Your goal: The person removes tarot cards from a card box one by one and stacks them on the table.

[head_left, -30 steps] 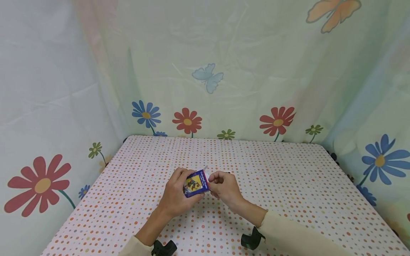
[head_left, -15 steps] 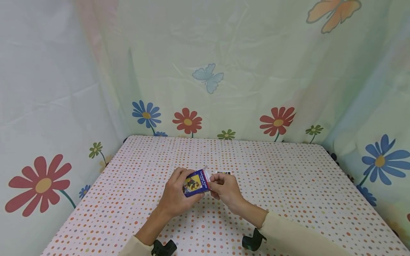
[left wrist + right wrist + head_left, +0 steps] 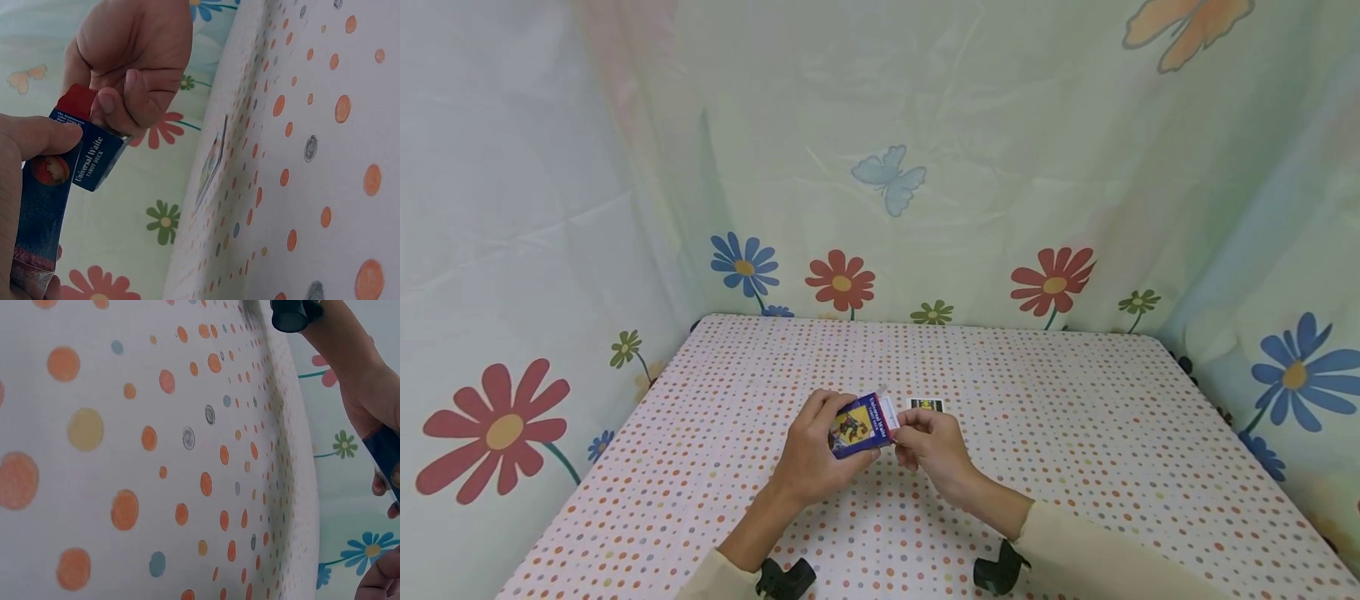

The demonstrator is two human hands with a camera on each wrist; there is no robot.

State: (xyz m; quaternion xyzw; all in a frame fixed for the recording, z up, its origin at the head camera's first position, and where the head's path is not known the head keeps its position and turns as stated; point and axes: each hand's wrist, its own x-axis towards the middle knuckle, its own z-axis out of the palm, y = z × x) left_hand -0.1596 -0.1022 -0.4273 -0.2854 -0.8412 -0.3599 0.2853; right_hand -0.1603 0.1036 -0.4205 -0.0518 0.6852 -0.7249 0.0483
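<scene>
My left hand (image 3: 812, 450) grips a dark blue tarot deck box (image 3: 853, 427), labelled "Universal Waite Tarot Deck", its open end towards the right. A white strip of the tarot cards (image 3: 889, 412) shows at that end. My right hand (image 3: 936, 450) pinches at this white edge with thumb and curled fingers. In the left wrist view, a red flap (image 3: 76, 100) sticks up at the box's end, right beside the right fingertips. Behind the right hand, a picture card (image 3: 927, 405) lies on the table, its near part hidden by the hand.
Dotted cloth covers the table (image 3: 1037, 400). Curtains with printed flowers and butterflies (image 3: 1000, 167) enclose the back and both sides. Black wrist mounts (image 3: 786, 578) sit on both forearms, low over the cloth.
My right hand has shifted slightly right, and more white shows between it and the box. More of the picture card on the table has come into sight. The left hand stays nearly still.
</scene>
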